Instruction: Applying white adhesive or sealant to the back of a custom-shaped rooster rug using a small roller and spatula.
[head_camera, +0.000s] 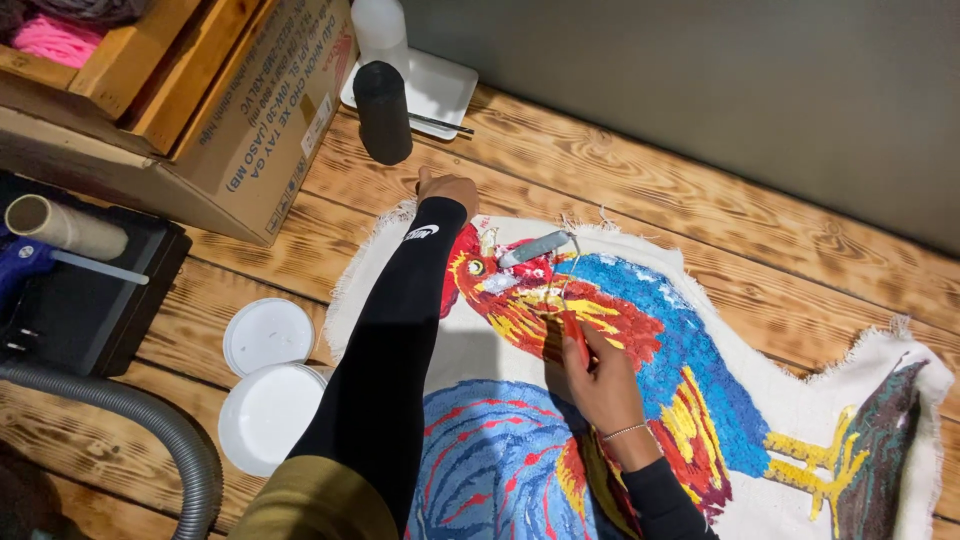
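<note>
The right hand (600, 385) grips a red-handled roller (545, 262), fingers closed; the left hand (448, 190), seemingly curled, pins the rooster rug (640, 330). A slip could smear colours.

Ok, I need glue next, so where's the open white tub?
In the head view the open white tub sits low on the left of the wooden floor, just under its loose lid, beside the grey hose and left of the rooster rug.

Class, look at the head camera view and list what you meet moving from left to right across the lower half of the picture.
Grey hose → white tub → left arm in a black sleeve → right hand holding a red-handled tool → blue body of the tufted rooster → yellow foot → dark tail patch.
</note>
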